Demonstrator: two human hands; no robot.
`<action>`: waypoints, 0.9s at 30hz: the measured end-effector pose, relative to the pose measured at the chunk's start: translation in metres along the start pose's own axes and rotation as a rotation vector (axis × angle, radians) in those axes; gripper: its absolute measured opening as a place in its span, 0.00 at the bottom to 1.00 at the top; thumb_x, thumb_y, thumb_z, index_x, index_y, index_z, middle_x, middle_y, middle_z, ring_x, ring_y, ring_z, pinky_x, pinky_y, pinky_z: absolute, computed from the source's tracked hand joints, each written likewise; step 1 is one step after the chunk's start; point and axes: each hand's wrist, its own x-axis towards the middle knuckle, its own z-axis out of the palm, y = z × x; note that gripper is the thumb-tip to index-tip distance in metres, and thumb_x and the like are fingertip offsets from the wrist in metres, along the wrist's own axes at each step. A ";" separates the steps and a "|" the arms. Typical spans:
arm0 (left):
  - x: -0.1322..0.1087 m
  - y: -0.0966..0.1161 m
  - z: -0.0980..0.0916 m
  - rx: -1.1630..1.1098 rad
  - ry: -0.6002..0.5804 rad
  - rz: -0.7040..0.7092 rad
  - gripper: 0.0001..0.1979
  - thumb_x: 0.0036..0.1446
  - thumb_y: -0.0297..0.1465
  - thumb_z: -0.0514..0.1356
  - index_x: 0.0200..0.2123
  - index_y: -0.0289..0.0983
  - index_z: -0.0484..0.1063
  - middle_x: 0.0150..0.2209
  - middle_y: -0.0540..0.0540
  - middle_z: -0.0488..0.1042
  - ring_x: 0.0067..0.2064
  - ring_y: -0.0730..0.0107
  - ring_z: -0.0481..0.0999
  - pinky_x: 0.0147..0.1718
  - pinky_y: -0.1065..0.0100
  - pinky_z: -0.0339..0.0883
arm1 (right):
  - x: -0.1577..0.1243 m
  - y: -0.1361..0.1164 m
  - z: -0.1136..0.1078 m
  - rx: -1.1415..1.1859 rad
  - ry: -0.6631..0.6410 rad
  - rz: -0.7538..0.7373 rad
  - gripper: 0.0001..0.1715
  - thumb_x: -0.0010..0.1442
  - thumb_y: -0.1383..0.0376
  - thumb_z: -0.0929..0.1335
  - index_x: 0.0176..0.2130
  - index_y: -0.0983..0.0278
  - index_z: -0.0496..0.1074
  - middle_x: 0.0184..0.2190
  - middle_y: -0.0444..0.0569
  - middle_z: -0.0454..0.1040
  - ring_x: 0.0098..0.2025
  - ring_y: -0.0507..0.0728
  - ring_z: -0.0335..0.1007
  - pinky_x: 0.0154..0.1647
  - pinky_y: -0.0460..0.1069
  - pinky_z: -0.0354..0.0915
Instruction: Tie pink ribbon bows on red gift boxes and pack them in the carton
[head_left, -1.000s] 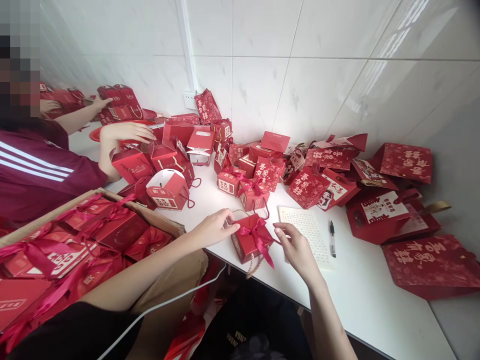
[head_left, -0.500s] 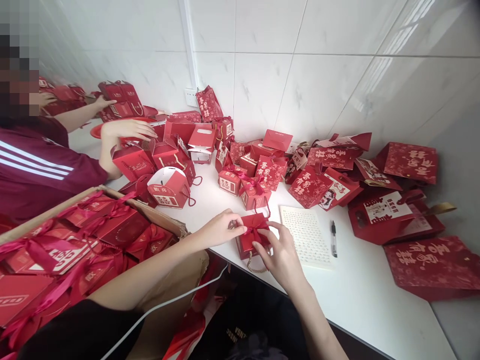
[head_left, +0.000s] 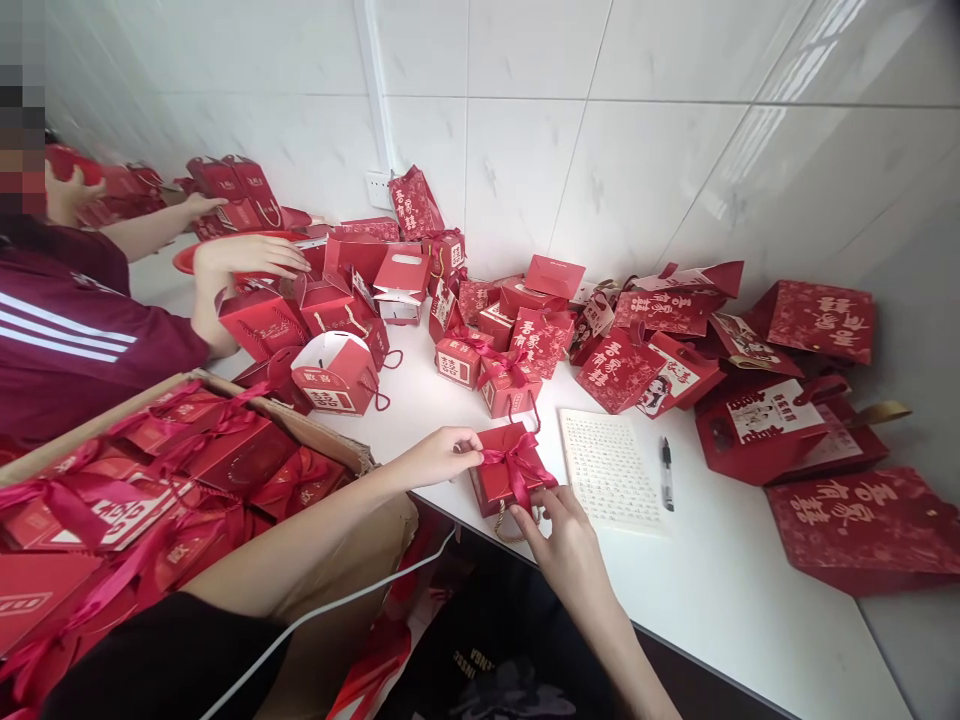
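Observation:
In front of me a small red gift box sits near the table's front edge, with a twisted cord handle hanging at its near side. A glossy red ribbon is tied in a bow on top of it. My left hand is closed at the bow's left side, thumb and forefinger pinching the ribbon. At the right, my right hand pinches the lower right part of the bow. Two small red boxes with bows, the nearer one among them, stand just behind.
A cardboard carton of ribboned boxes stands at the left. Written paper and a pen lie right. Red bags and boxes line the wall. A co-worker's hand is over boxes at the left. A white cable crosses below.
Both hands have drawn apart from the bow's middle, the right one down and rightward. The bow now lies wider and its loops show. The co-worker's head has shifted left.

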 end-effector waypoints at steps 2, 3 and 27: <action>-0.001 0.001 0.001 -0.020 -0.033 -0.005 0.14 0.52 0.42 0.54 0.26 0.36 0.65 0.21 0.54 0.65 0.21 0.77 0.65 0.22 0.73 0.60 | 0.001 -0.002 -0.001 0.075 -0.001 0.009 0.13 0.60 0.56 0.62 0.31 0.61 0.66 0.29 0.49 0.67 0.29 0.56 0.66 0.30 0.51 0.64; -0.001 0.001 0.001 -0.028 -0.044 -0.005 0.16 0.53 0.43 0.54 0.26 0.35 0.65 0.19 0.54 0.64 0.20 0.78 0.65 0.22 0.73 0.60 | 0.001 -0.003 -0.002 0.102 0.023 0.007 0.12 0.61 0.57 0.62 0.31 0.61 0.65 0.29 0.48 0.66 0.28 0.55 0.65 0.29 0.50 0.64; 0.004 -0.013 0.002 -0.106 0.082 -0.144 0.22 0.51 0.50 0.53 0.26 0.35 0.61 0.23 0.52 0.65 0.20 0.77 0.66 0.18 0.73 0.60 | 0.038 0.005 -0.044 0.261 0.205 -0.103 0.12 0.61 0.61 0.59 0.30 0.61 0.64 0.26 0.46 0.68 0.29 0.54 0.64 0.31 0.50 0.62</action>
